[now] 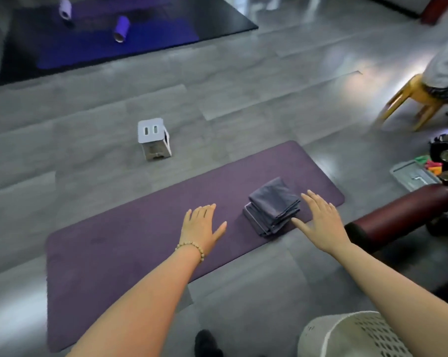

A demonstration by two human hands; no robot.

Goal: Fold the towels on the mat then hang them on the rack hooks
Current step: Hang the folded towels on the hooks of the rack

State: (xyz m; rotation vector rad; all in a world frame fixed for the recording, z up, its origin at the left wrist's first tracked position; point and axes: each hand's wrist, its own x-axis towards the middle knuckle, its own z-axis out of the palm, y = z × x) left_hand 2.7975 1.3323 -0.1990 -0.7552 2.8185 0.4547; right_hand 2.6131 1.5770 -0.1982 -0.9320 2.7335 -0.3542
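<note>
A stack of folded dark grey-blue towels [273,206] lies on the purple mat [130,243], toward its right end. My left hand [202,222], with a bead bracelet on the wrist, hovers over the mat to the left of the stack, fingers straight and spread. My right hand [321,222] is just right of the stack, fingers spread, thumb close to the stack's near corner. Neither hand holds anything. No rack or hooks are in view.
A small white box-like stand [154,139] sits on the grey floor beyond the mat. A maroon padded roll [403,215] lies at right, a white perforated basket [346,336] at bottom right. A yellow stool [411,99], a seated person and a far dark mat with purple rolls [121,28] are behind.
</note>
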